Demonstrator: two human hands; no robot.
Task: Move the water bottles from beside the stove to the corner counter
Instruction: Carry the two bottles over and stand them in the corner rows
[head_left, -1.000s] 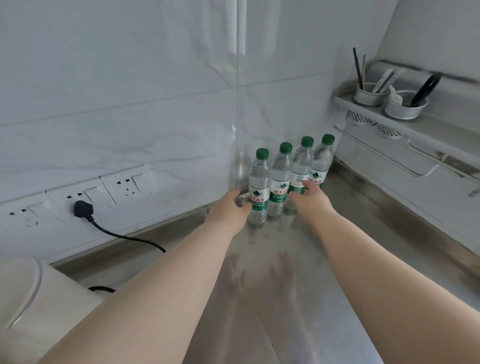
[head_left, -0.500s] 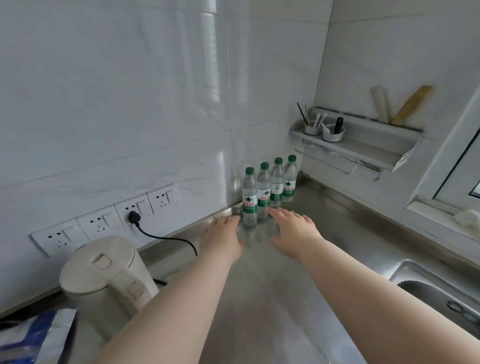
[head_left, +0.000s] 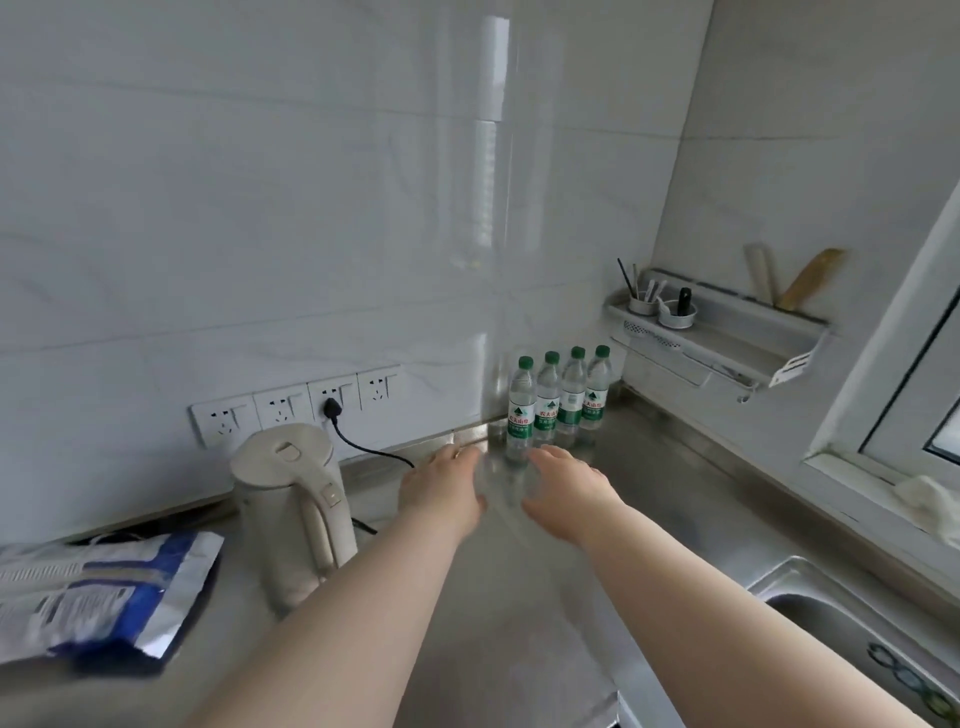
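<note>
Several clear water bottles (head_left: 560, 400) with green caps and green-white labels stand upright in a tight row in the corner of the steel counter (head_left: 649, 467), against the tiled wall. My left hand (head_left: 441, 486) hovers palm down just short of the leftmost bottle, fingers apart, holding nothing. My right hand (head_left: 569, 488) hovers beside it, in front of the row, also spread and empty. Neither hand touches a bottle.
A cream electric kettle (head_left: 291, 506) stands at the left, its black cord plugged into the wall sockets (head_left: 332, 400). A blue-and-silver bag (head_left: 98, 597) lies at the far left. A wall rack (head_left: 717, 332) with utensil cups hangs at the right; a sink (head_left: 852, 639) sits at the lower right.
Both hands have let go of the bottles and drawn back toward me. The view has pulled away, so the kettle, bag and sink have come into sight.
</note>
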